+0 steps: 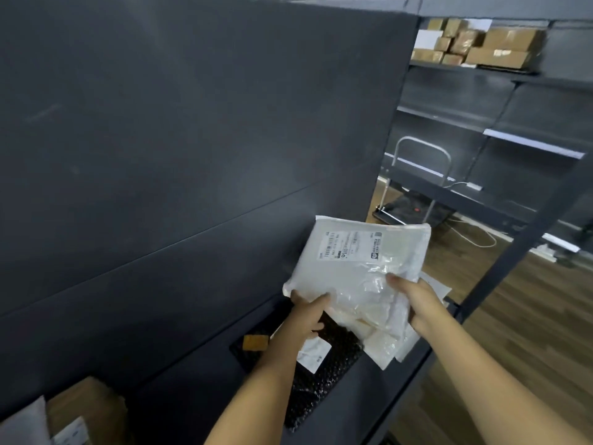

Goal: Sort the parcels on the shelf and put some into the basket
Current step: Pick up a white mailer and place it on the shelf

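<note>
- Both hands are on one white parcel (359, 268), a soft plastic mailer held up over the right end of the shelf (378, 377), clear of its surface.
- The left hand (306, 313) pinches the parcel's lower left corner, with the thumb on top and the fingers curled underneath.
- The right hand (417, 303) grips the lower right edge. Its thumb presses into the crinkled plastic, and the other fingers are hidden behind the bag.
- The shipping label (349, 245) faces up near the parcel's top edge (the print is too small to read).
- Directly below the parcel, more white mailers (388, 343) lie stacked at the shelf's right end, partly overhanging its front lip.
- Just left of those is a black bubble mailer (321, 383), flat on the shelf under the left forearm. It has a white sticker (313, 353) on top.
- A small brown box (255, 342) sits at the black mailer's far left corner, touching it.
- Further left on the shelf, at the bottom edge of the view, a brown carton (86, 409) stands beside a pale grey bag (22, 422).
- A dark back panel (160, 155) rises behind all of it.
- Across the aisle, cardboard boxes (481, 43) are piled on a high rack.
- Lower down there, a trolley with a metal handle (420, 149) stands on the wooden floor (529, 316).
</note>
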The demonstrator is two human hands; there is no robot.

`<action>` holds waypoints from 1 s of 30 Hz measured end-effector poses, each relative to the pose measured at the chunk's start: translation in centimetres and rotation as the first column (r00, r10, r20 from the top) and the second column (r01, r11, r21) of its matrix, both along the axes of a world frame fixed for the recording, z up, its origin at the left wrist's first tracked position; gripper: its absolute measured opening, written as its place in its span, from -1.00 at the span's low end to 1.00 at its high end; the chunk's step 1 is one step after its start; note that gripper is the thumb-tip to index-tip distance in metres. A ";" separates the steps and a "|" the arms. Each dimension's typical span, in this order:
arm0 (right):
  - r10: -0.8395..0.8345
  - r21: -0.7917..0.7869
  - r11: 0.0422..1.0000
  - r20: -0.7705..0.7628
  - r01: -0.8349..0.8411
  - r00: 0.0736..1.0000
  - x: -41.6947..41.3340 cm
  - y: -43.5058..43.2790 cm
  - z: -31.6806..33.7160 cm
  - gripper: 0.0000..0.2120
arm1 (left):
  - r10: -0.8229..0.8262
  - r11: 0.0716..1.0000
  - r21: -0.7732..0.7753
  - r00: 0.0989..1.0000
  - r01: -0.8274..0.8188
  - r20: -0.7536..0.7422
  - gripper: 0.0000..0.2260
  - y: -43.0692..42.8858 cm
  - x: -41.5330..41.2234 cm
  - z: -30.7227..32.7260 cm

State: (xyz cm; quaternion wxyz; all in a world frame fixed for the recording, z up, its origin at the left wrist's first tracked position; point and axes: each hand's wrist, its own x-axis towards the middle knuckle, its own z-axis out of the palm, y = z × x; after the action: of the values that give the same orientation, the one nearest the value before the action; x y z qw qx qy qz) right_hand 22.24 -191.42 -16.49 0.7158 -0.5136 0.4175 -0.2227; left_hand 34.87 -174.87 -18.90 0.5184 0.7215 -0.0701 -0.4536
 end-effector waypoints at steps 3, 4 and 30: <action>0.072 0.088 0.992 0.167 -0.087 0.983 -0.6 3.3 1.0 -0.66 | 0.283 0.902 -0.247 0.916 -0.355 -0.284 -0.42 1.8 -1.3 1.3; 0.106 0.105 0.986 0.204 -0.129 0.973 -0.9 4.5 1.3 -0.62 | 0.315 0.846 -0.319 0.884 -0.427 -0.346 -0.51 2.7 -1.7 2.1; 0.775 -0.558 0.571 0.126 -0.602 0.619 -9.5 22.6 17.6 -0.68 | 0.219 0.857 -0.489 0.973 -0.160 0.066 -0.58 27.5 -13.0 15.4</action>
State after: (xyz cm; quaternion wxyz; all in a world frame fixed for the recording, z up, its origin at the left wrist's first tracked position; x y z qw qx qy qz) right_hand 12.75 -168.79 1.06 0.6625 -0.7416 -0.0246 -0.1023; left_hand 21.84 -147.40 -3.53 0.7182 0.5993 -0.1397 -0.3247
